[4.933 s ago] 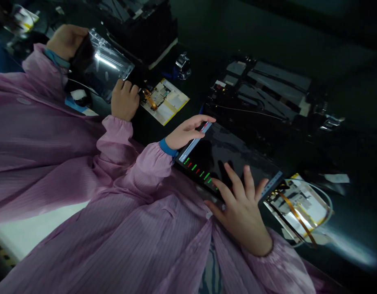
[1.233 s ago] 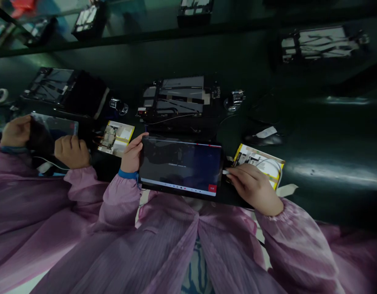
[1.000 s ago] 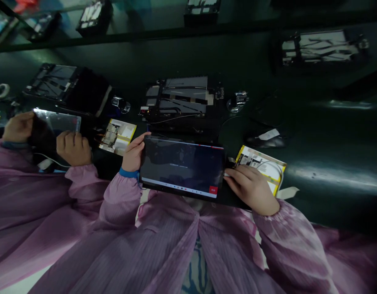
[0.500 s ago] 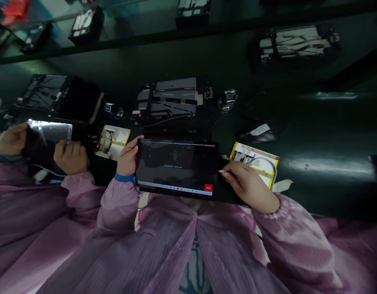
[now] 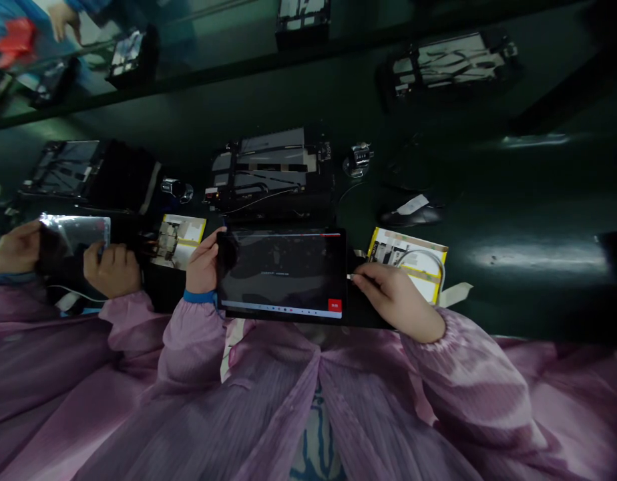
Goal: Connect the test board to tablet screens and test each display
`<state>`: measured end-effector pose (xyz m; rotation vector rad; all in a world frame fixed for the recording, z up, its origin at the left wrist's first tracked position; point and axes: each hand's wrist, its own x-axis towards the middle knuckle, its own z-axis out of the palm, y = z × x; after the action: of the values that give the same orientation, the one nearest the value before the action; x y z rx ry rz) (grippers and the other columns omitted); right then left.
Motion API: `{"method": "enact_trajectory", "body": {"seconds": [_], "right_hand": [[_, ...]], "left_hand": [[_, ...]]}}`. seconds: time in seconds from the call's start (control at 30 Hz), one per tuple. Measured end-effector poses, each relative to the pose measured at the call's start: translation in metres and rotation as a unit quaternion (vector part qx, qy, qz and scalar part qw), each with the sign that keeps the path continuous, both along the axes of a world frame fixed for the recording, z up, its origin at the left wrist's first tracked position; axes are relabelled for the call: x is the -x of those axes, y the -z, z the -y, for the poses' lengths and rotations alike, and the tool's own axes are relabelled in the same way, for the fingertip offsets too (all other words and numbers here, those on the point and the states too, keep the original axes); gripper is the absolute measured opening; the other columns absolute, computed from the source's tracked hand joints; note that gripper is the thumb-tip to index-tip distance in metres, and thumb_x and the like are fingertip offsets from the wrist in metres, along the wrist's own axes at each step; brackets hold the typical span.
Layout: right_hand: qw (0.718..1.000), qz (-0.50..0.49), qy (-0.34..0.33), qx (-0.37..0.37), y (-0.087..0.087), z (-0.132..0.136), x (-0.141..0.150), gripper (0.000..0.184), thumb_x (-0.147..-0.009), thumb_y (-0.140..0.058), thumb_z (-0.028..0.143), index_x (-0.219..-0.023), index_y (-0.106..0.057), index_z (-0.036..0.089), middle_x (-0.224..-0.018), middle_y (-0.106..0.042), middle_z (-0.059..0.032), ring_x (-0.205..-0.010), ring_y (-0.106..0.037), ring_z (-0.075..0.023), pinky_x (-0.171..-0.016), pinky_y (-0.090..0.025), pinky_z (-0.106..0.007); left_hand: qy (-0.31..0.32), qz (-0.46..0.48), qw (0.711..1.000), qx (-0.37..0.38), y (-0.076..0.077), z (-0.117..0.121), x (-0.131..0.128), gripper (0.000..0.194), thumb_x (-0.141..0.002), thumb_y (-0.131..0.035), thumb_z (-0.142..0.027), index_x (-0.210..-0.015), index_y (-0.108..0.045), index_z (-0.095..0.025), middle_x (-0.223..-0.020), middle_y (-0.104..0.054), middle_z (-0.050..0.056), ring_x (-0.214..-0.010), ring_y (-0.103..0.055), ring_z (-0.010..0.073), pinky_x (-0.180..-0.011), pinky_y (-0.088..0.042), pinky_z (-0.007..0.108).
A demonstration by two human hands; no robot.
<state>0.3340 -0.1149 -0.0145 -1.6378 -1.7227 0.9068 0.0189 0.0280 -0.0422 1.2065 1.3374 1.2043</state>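
Note:
My left hand (image 5: pixel 203 267), with a blue band at its wrist, grips the left edge of a dark tablet (image 5: pixel 283 274). The lit screen has a line of small text, a light bar along the bottom and a red box in its lower right corner. At the tablet's right edge my right hand (image 5: pixel 388 294) pinches the light plug of a cable (image 5: pixel 349 276). The plug's tip is at the edge; whether it sits in the port I cannot tell. Behind that hand lies a white and yellow battery pack with a circuit board (image 5: pixel 413 257), the pale cable looping over it.
Stacked tablet bodies (image 5: pixel 273 164) stand behind the tablet, with a metal hand counter (image 5: pixel 358 160) beside them. A black mouse (image 5: pixel 411 210) lies to the right. On the left a co-worker's hands (image 5: pixel 113 267) hold another tablet (image 5: pixel 73 234). More units (image 5: pixel 449 63) sit further back.
About five seconds ago my right hand was spread over a screen with green and red text. Now that hand holds the plug at the tablet's edge, after drawing slightly away half a second ago.

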Motion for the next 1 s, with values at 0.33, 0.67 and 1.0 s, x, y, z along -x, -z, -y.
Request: {"method": "enact_trajectory", "body": {"seconds": [0.33, 0.67, 1.0], "right_hand": [[1.000, -0.011, 0.003, -0.001, -0.0017, -0.0005, 0.0006, 0.027, -0.093, -0.043, 0.030, -0.070, -0.054, 0.020, -0.061, -0.059, -0.0020, -0.056, -0.056, -0.0145, -0.053, -0.039, -0.026], [0.998, 0.023, -0.032, 0.049, -0.0008, -0.0056, -0.0018, 0.022, -0.089, -0.046, 0.024, -0.070, -0.057, 0.019, -0.066, -0.062, -0.0030, -0.060, -0.058, -0.0151, -0.056, -0.040, -0.025], [0.998, -0.025, -0.015, 0.056, -0.0074, -0.0030, -0.0051, 0.023, -0.089, -0.045, 0.026, -0.071, -0.057, 0.019, -0.063, -0.059, -0.0015, -0.056, -0.053, -0.0133, -0.054, -0.037, -0.025]], "left_hand": [[0.013, 0.038, 0.999, 0.009, 0.0042, -0.0002, 0.0021, 0.029, -0.062, -0.076, -0.034, -0.086, -0.075, -0.017, -0.097, -0.074, 0.006, -0.116, -0.060, 0.0238, -0.102, -0.048, 0.029], [0.029, 0.055, 0.997, 0.041, 0.0065, -0.0014, 0.0049, 0.039, -0.057, -0.081, -0.037, -0.089, -0.075, -0.017, -0.091, -0.074, 0.006, -0.097, -0.068, 0.0232, -0.087, -0.056, 0.029], [0.006, 0.030, 0.999, 0.037, 0.0047, -0.0032, 0.0027, 0.037, -0.055, -0.080, -0.037, -0.087, -0.077, -0.019, -0.092, -0.075, 0.004, -0.090, -0.067, 0.0190, -0.082, -0.055, 0.024]]}}
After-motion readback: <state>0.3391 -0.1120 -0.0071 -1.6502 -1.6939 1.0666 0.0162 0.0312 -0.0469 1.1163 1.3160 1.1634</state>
